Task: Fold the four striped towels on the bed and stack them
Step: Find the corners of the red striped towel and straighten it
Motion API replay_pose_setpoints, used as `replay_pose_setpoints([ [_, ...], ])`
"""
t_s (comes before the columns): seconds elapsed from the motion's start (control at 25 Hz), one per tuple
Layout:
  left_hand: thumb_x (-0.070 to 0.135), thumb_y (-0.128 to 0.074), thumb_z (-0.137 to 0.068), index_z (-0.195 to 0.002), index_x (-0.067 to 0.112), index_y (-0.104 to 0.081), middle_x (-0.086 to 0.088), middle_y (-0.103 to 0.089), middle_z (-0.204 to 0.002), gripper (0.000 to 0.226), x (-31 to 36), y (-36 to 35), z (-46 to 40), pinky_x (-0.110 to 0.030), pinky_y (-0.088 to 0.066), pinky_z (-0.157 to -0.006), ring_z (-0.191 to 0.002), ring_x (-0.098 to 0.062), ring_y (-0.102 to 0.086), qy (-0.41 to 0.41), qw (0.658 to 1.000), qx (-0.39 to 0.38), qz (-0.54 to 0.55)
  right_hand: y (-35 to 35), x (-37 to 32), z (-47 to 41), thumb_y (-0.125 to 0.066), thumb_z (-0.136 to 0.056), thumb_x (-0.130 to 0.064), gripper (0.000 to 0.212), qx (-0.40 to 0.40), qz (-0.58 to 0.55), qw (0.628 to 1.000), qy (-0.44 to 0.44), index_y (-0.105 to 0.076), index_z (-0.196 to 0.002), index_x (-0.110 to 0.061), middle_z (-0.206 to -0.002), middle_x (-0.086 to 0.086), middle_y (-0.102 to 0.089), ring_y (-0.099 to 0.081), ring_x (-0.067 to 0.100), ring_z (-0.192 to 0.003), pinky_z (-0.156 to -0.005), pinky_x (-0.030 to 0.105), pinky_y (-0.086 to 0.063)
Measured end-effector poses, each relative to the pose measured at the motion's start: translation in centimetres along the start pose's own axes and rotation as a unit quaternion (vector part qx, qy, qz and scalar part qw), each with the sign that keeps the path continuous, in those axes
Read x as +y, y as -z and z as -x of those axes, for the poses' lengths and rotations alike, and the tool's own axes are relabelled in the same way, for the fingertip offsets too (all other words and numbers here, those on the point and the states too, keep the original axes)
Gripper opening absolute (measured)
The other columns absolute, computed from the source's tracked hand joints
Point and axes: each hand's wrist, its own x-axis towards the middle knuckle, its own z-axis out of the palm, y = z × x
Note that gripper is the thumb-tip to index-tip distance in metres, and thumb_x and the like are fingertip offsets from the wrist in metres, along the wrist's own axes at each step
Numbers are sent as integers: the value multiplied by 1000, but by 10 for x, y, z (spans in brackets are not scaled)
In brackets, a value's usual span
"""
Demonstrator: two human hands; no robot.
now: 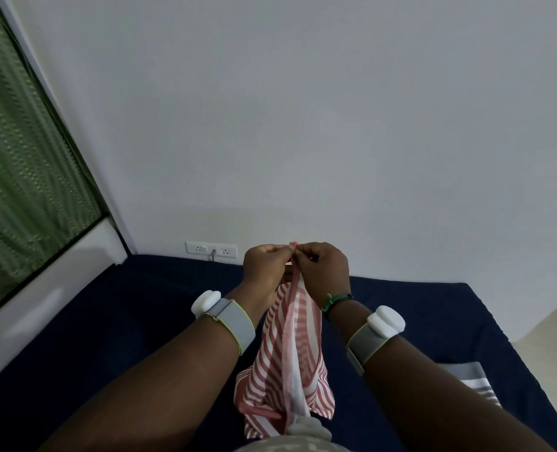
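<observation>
While both hands meet above the dark blue bed [140,305], the left hand [265,265] and right hand [324,269] pinch the top edge of the red striped towel [287,347] with curled fingers; it hangs between the forearms; a grey striped towel [473,380] lies at the right.

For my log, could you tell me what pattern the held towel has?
Red and white stripes, clearest in the head view, on the hanging cotton towel.

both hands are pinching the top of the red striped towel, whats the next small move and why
Probably slide the hands apart along the top edge. The left hand and right hand pinch the red striped towel at one bunched point, so it hangs gathered above the bed.
</observation>
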Motion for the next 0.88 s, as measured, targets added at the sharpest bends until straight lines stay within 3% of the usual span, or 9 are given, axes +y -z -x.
replay_pose_setpoints([
  [0.24,33,-74,-94,-102,17,-76,1,-79,-94,18,1,4,0,-38,-65,-79,-88,-22,-77,-5,1000,-10,16,-6,-2,-1,-57,-101,-27,23,-35,68,997,31,-79,-108,-20,-94,-2,-71,-65,9,-82,-85,33,-57],
  [0.48,29,-68,-98,-96,18,-74,-3,-77,-93,12,7,12,-2,-37,-63,-82,-92,-24,-73,21,1000,16,17,-14,-6,5,-59,-100,-17,21,-78,28,995,48,-77,-111,-19,-100,0,-77,-71,16,-92,-95,39,-57],
  [0.6,33,-56,-105,-109,17,-71,-2,-74,-102,23,11,17,-1,-29,-59,-79,-95,-19,-70,-29,999,-2,-46,-7,-2,-2,-65,-96,-19,15,-26,-20,999,39,-71,-108,-27,-104,-12,-69,-65,7,-94,-92,37,-56],
  [0.68,34,-50,-107,-114,20,-68,-1,-72,-106,24,17,23,1,-25,-59,-77,-95,-17,-69,-71,993,-15,-95,-3,-1,-8,-68,-95,-25,13,-59,-28,997,43,-67,-107,-31,-109,-17,-66,-62,4,-101,-94,37,-55],
  [0.8,34,-50,-107,-108,25,-68,2,-72,-103,21,24,30,0,-35,-62,-85,-96,-19,-69,-110,986,-17,-123,-1,-3,-13,-69,-95,-29,8,-104,-52,993,32,-67,-98,-22,-94,-7,-73,-70,12,-87,-86,42,-60],
  [0.88,32,-50,-107,-105,27,-67,4,-71,-102,18,30,32,2,-33,-61,-84,-96,-18,-68,-126,983,-6,-131,-1,-7,-15,-69,-96,-29,12,-113,-63,991,30,-65,-96,-18,-88,-1,-73,-71,18,-81,-82,44,-61],
])
